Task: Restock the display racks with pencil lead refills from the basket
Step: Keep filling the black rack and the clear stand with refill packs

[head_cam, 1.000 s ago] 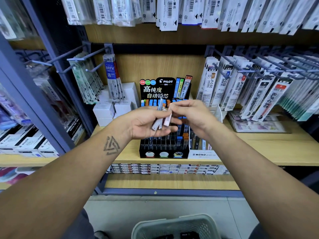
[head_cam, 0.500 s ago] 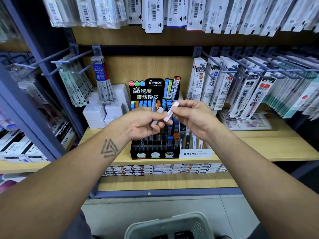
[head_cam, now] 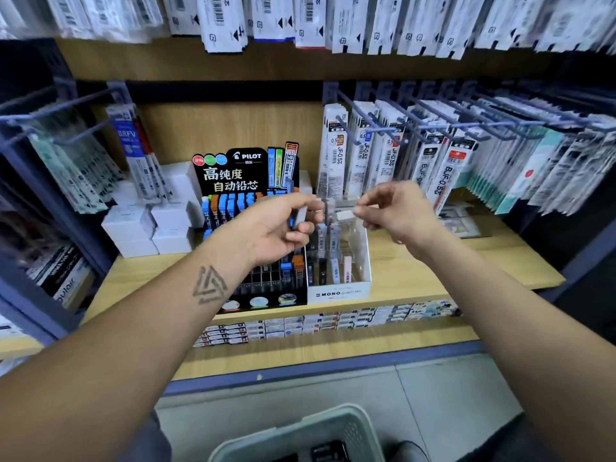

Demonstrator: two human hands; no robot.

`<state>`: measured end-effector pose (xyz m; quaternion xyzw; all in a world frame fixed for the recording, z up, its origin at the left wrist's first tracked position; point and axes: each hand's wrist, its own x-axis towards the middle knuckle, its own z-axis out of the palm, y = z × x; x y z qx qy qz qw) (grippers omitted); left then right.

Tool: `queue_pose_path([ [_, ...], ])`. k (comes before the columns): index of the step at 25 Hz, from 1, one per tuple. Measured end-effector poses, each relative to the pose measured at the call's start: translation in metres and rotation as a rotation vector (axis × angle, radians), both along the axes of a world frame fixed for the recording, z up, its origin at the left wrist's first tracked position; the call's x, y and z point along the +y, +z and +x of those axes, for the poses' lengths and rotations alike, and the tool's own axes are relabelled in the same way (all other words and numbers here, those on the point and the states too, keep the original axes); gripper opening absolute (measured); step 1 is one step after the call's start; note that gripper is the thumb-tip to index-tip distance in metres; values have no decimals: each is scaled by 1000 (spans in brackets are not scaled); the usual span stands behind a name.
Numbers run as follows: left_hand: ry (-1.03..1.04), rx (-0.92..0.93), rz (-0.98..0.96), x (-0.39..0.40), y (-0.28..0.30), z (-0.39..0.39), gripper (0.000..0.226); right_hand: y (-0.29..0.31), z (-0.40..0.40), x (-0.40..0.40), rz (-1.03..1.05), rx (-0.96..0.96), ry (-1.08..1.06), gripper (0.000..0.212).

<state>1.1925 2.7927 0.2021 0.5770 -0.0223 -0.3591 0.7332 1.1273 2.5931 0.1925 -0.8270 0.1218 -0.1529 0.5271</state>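
The black PILOT rack (head_cam: 256, 228) stands on the wooden shelf (head_cam: 416, 261), with the clear MONO rack (head_cam: 340, 261) touching its right side and white boxes (head_cam: 150, 225) just left of it. Hanging refill packs (head_cam: 393, 148) on pegs fill the wall to the rack's upper right. The grey basket (head_cam: 333, 431) sits on the floor well below the rack.

Both forearms reach in over the rack's lower rows and cover part of them. The left hand (head_cam: 276, 225), above the rack's middle, curls its grip round a few pale lead refill tubes (head_cam: 300, 216). The right hand (head_cam: 396, 211), above the MONO rack, pinches 1 white tube (head_cam: 345, 215) between thumb and fingertips, lying nearly level.

Since 0.5 s ago the hands have drawn apart, and the right hand has carried its tube rightward over the MONO rack.
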Motion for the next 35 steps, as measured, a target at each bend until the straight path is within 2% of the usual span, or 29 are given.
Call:
queue_pose_path([
  [2, -32, 24, -43, -3, 1, -1, 22, -7, 1, -15, -249, 68, -9, 11],
  [5, -68, 27, -78, -5, -2, 0, 24, -21, 1, -22, -576, 215, 110, 22],
  [9, -60, 36, -81, -4, -7, 2, 27, -38, 0, -11, -726, 215, 203, 17],
  [14, -62, 25, -60, 0, -7, 1, 28, -49, -1, -3, -791, 207, 228, 22],
  [20, -59, 18, -53, 2, -7, 0, 28, -60, -5, 6, -832, 240, 215, 11],
  [32, -119, 35, -91, 5, -6, -6, 29, -59, 1, 5, -815, 221, 77, 16],
  [34, -150, 49, -100, 7, -6, -8, 28, -50, 2, 9, -669, 170, 33, 14],
  [35, -160, 52, -100, 8, -7, -9, 27, -42, 1, 15, -421, 140, 10, 10],
])
